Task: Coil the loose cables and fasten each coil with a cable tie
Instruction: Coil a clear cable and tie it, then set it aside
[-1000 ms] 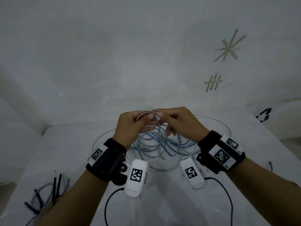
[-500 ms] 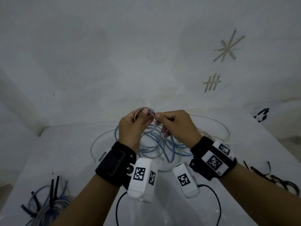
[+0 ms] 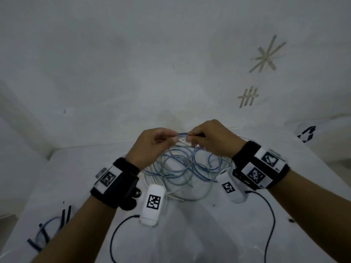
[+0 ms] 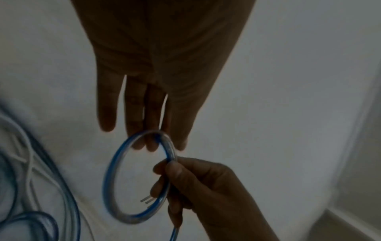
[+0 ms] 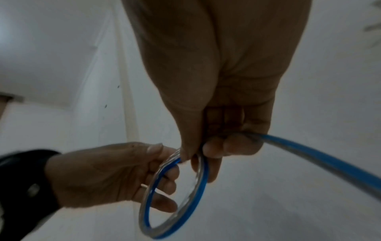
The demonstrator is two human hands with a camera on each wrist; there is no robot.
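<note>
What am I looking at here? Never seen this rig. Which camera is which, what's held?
No robot: a person's two bare hands with cameras strapped to the wrists. The wide picture comes from a head camera; the two close ones look along each hand. The left hand and the right hand pinch a small loop of blue and clear cable between them. More loose cables lie tangled on the white table. Black cable ties lie at the near left. No tie is on the loop yet.
</note>
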